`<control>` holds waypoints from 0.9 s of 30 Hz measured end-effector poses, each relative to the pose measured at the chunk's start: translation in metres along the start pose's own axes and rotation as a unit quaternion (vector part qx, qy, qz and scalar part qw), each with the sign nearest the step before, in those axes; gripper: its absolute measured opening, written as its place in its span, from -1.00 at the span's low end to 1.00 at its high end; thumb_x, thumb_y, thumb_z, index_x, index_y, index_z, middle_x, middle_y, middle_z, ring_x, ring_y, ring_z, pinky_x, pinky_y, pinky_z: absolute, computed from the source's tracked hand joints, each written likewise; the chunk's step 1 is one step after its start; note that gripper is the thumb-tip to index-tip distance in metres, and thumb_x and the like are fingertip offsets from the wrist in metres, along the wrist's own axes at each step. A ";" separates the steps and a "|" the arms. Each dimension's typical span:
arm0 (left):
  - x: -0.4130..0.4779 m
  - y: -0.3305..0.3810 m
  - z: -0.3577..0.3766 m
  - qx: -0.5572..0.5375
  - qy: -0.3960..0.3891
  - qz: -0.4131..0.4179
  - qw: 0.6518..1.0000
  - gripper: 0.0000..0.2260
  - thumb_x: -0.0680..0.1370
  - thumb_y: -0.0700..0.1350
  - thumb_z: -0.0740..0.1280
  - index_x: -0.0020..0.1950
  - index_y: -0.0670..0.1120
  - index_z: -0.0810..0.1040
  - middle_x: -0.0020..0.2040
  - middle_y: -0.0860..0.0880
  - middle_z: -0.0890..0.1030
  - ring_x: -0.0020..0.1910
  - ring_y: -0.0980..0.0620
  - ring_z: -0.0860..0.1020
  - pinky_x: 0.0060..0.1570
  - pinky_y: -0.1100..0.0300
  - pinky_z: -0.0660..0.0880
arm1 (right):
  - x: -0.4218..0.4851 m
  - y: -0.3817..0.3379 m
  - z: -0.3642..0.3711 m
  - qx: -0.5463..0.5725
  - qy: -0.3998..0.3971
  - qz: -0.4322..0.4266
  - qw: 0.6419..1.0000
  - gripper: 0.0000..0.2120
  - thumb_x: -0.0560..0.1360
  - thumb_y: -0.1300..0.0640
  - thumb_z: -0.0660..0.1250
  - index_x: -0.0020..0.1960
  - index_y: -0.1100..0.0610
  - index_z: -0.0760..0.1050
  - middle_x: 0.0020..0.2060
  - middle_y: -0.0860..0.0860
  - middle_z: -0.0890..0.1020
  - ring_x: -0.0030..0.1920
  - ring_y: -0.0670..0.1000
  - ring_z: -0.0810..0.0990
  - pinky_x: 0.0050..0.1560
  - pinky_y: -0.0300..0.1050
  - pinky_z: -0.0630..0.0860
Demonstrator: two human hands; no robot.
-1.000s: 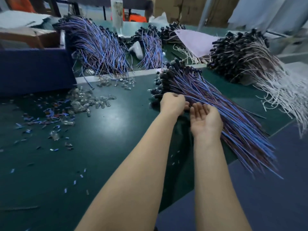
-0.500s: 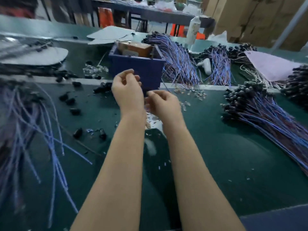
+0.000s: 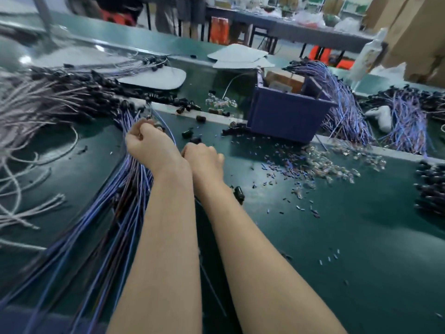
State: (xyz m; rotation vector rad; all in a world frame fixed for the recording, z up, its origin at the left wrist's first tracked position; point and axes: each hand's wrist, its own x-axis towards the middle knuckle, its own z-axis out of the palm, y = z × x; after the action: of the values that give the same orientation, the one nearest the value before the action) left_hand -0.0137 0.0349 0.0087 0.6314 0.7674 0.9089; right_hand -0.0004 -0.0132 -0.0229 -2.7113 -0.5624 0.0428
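Pale grey wires (image 3: 31, 109) with black ends sprawled across the far left of the green bench (image 3: 313, 249). Just beside them lay the blue wire bundle (image 3: 113, 218), a fan of blue and dark strands running from the near left corner up toward the middle of the bench. The left hand (image 3: 150, 147) sat at the far end of that bundle, back upward, its fingers curled round the black-capped wire ends there. The right hand (image 3: 204, 160) was just beside it, wrists almost touching, clenched in a loose fist; whether it pinched anything could not be told. A black cap (image 3: 239, 192) lay by the right forearm. Further right stood a blue bin (image 3: 286, 116) with a brown box in it, and in front of it a scatter of clear and blue small parts (image 3: 325, 162). More blue wire bunches (image 3: 404, 121) lay beyond, at the right.
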 end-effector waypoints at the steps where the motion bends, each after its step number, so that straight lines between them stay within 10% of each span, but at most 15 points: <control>1: 0.003 0.001 -0.001 -0.004 0.005 -0.002 1.000 -0.84 0.54 -0.34 0.08 -0.07 -0.16 0.41 -0.14 -0.12 0.45 -0.37 0.09 0.38 -0.31 0.22 0.33 | 0.002 -0.003 0.001 -0.005 -0.002 0.003 1.000 -0.79 0.54 0.19 0.12 0.08 0.15 0.49 0.14 0.14 0.54 0.19 0.19 0.43 0.08 0.04 0.26; 6: 0.008 0.004 -0.004 -0.002 0.014 -0.009 1.000 -0.83 0.54 -0.32 0.07 -0.03 -0.13 0.42 -0.08 -0.11 0.46 -0.23 0.01 0.40 -0.21 0.21 0.35 | 0.007 0.002 -0.007 0.052 0.031 0.042 0.997 -0.81 0.58 0.13 0.16 0.11 0.21 0.43 0.14 0.17 0.55 0.18 0.19 0.47 0.03 -0.03 0.32; 10: 0.004 0.003 -0.005 0.029 0.010 -0.030 0.999 -0.87 0.55 -0.29 0.11 -0.04 -0.10 0.40 -0.06 -0.08 0.47 -0.14 0.03 0.42 -0.14 0.21 0.37 | 0.007 0.018 -0.029 0.309 0.082 0.087 0.943 -0.83 0.62 0.16 0.12 0.10 0.25 0.39 0.04 0.17 0.56 0.04 0.14 0.51 -0.10 -0.13 0.33; 14: -0.011 -0.006 0.004 0.179 -0.090 -0.093 0.975 -0.84 0.57 -0.16 0.15 -0.21 -0.08 0.32 -0.34 0.00 0.33 -0.46 0.08 0.23 -0.48 0.28 0.21 | -0.001 0.036 -0.059 0.445 0.132 0.051 0.884 -0.93 0.60 0.21 0.16 0.02 0.15 0.41 -0.17 0.04 0.55 -0.24 -0.06 0.48 -0.22 -0.20 0.43; 18: -0.031 -0.022 0.020 0.299 -0.257 -0.156 0.906 -0.70 0.63 0.02 0.07 0.10 -0.19 0.42 -0.04 -0.05 0.56 -0.14 0.04 0.52 -0.19 0.24 0.40 | -0.023 0.062 -0.085 0.522 0.154 -0.026 0.839 -0.88 0.58 0.30 0.20 -0.02 0.12 0.45 -0.31 -0.02 0.57 -0.40 -0.19 0.50 -0.36 -0.34 0.44; 22: -0.061 -0.030 0.042 0.239 -0.351 -0.186 0.886 -0.70 0.67 0.01 0.01 0.10 -0.15 0.44 -0.31 0.01 0.62 -0.35 0.10 0.56 -0.23 0.17 0.48 | -0.043 0.093 -0.097 0.497 0.139 -0.013 0.856 -0.92 0.56 0.30 0.25 0.02 0.18 0.48 -0.29 -0.01 0.63 -0.36 -0.19 0.58 -0.32 -0.36 0.46; 27: -0.106 -0.044 0.064 0.228 -0.459 -0.042 0.858 -0.72 0.67 -0.18 0.06 -0.15 -0.07 0.49 -0.17 -0.01 0.62 -0.15 0.06 0.58 -0.09 0.18 0.55 | -0.060 0.131 -0.107 0.419 0.122 -0.014 0.900 -0.81 0.59 0.18 0.24 -0.06 0.27 0.57 -0.30 0.11 0.56 -0.31 -0.02 0.48 -0.24 -0.14 0.44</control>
State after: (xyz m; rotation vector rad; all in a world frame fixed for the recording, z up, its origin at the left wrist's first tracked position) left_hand 0.0159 -0.0883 0.0450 1.3097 0.1182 0.2434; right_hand 0.0047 -0.1854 0.0270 -1.8289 -0.3808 -0.0523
